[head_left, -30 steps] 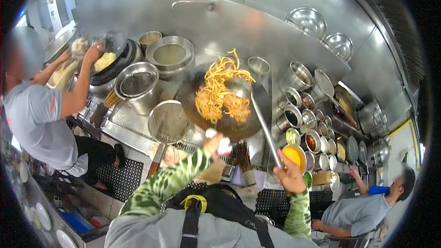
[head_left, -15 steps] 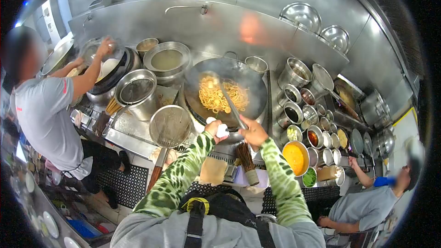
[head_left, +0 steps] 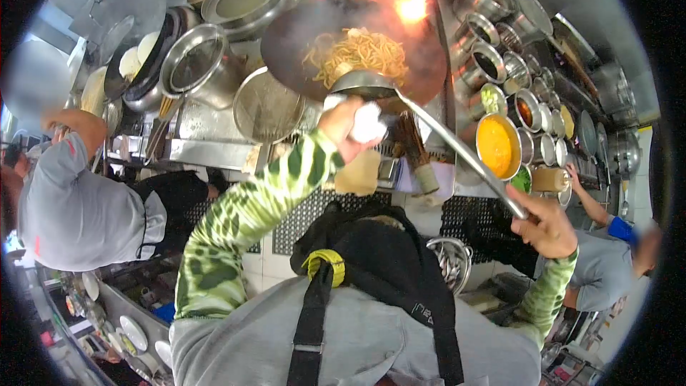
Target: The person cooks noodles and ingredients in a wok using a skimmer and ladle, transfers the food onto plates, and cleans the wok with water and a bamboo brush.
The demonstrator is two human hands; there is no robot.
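My right hand (head_left: 544, 224) is gripping the ladle (head_left: 457, 145), fingers curled; the noodles (head_left: 366, 57) are lying in the wok (head_left: 287, 48), well apart from those fingers; my left hand (head_left: 341, 129) is clasping white cloth (head_left: 368, 124), seemingly by the wok's near rim.

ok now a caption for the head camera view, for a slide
Noodles steam in a wok beside an orange glow; right hand holds a ladle, left hand a white wad.
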